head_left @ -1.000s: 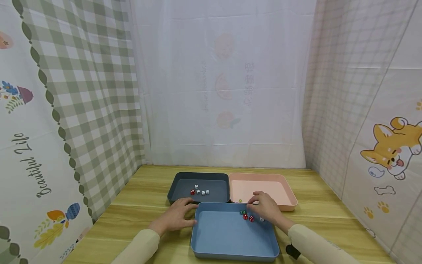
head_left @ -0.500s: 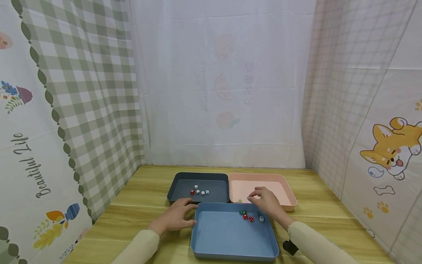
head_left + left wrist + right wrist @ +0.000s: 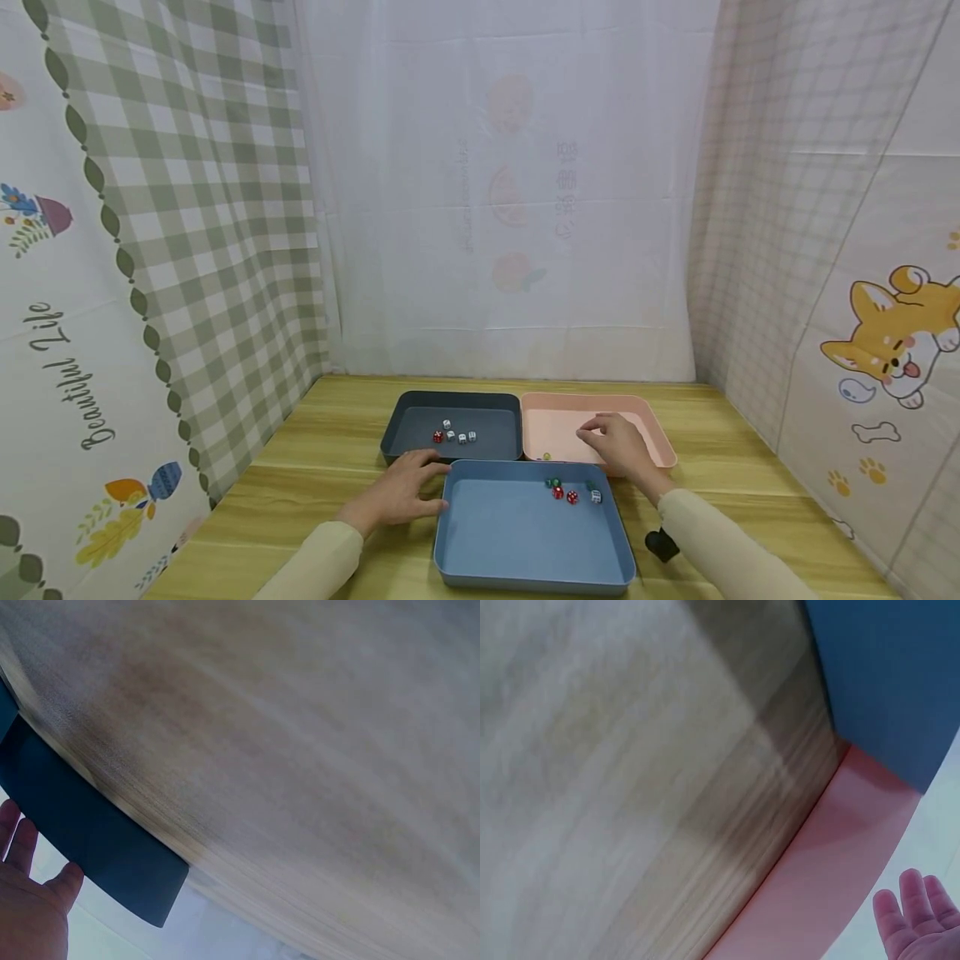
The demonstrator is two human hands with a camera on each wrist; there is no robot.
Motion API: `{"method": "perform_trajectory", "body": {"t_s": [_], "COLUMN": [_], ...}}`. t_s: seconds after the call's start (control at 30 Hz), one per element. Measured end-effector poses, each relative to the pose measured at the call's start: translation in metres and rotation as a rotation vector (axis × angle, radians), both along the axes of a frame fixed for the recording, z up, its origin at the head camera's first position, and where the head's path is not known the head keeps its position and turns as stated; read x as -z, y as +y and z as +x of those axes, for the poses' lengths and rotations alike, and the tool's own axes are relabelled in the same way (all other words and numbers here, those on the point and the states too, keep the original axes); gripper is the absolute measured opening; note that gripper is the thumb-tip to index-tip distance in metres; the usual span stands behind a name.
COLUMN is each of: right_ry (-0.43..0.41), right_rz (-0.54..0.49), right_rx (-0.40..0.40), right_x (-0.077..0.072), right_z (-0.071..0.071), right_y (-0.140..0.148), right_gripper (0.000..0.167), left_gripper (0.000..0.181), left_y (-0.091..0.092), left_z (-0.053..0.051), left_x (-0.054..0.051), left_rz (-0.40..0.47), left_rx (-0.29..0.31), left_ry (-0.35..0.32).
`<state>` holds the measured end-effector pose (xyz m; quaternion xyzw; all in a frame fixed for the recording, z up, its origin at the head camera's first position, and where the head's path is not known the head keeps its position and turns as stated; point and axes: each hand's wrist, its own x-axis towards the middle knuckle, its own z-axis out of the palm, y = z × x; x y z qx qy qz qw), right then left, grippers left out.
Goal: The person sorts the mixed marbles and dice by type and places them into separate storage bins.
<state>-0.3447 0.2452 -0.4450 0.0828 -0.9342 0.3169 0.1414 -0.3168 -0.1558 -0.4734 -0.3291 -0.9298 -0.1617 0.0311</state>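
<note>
My left hand point(image 3: 401, 492) rests with relaxed, spread fingers at the left rim of the blue tray point(image 3: 525, 546). In the left wrist view its fingertips meet a dark tray side point(image 3: 97, 832). My right hand point(image 3: 618, 442) is over the pink tray point(image 3: 656, 433), thumb and index fingertips close together; whether something small is between them cannot be seen. Several dice lie at the back right of the blue tray: red point(image 3: 572, 497), white point(image 3: 596, 497) and green point(image 3: 553, 482). A small yellow die point(image 3: 547, 457) shows by the pink tray's front wall.
The dark tray point(image 3: 420, 450) at the back left holds a red die point(image 3: 438, 437) and several white dice point(image 3: 462, 438). It adjoins the pink tray. A black object point(image 3: 662, 546) is near my right forearm. Cloth curtains point(image 3: 510, 350) border the wooden table point(image 3: 315, 450).
My right hand has moved from the blue tray's back edge to over the pink tray, then a little right, uncovering the white die and a green one. My left hand has stayed put.
</note>
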Motion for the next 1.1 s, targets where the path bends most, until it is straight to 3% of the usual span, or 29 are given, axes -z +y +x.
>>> {"method": "perform_trajectory", "body": {"t_s": [0.37,0.7,1.1], "right_ry": [-0.119,-0.098,-0.134], "right_rz": [-0.076,-0.069,-0.062], "right_rx": [0.084,0.089,0.117], "right_x": [-0.002,-0.002,0.002], "right_z": [-0.013,-0.022,-0.023], "right_y": [0.013,0.021,0.023], "right_gripper": [0.029,0.029,0.029], "left_gripper": [0.060,0.058,0.058], "left_y": [-0.001,-0.001,0.000], "left_z": [0.002,-0.002,-0.003], "left_x": [-0.002,0.002,0.004], "left_rz": [-0.003,0.006,0.003], "left_rx": [0.001,0.016,0.015], "left_ry": [0.002,0.019,0.038]}}
